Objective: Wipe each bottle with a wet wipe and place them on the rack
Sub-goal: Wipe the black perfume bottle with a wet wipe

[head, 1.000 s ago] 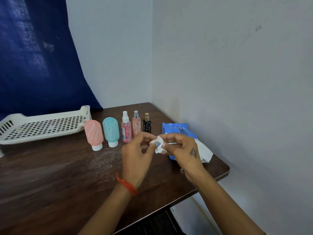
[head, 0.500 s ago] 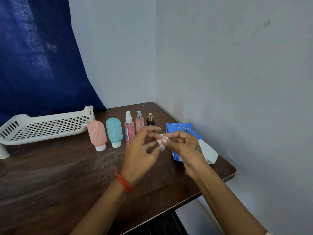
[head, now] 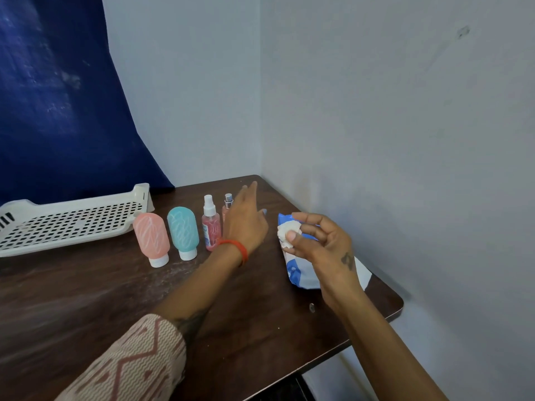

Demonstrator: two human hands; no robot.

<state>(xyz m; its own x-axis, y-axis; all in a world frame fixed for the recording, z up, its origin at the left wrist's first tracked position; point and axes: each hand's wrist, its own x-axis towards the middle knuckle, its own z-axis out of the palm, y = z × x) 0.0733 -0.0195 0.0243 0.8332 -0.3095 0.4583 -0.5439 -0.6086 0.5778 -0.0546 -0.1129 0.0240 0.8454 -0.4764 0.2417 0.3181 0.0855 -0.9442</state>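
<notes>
My right hand [head: 321,241] pinches a crumpled white wet wipe [head: 286,233] above the blue wipe pack [head: 295,270]. My left hand [head: 246,218] reaches forward with straight fingers over the right end of the bottle row, hiding the small black bottle. On the table stand a pink squeeze bottle [head: 152,238], a teal squeeze bottle [head: 183,231], a pink spray bottle [head: 210,224] and a peach spray bottle [head: 227,202], the last partly hidden by my hand. The white perforated rack [head: 66,224] sits at the far left.
The dark wooden table [head: 86,299] stands in a corner, with a white wall close on the right and behind. A dark blue curtain [head: 58,96] hangs behind the rack. The table's front right edge is near my right forearm.
My left hand let go of the wipe and moved forward over the small bottles. My right hand keeps the crumpled wipe and has drawn slightly to the right.
</notes>
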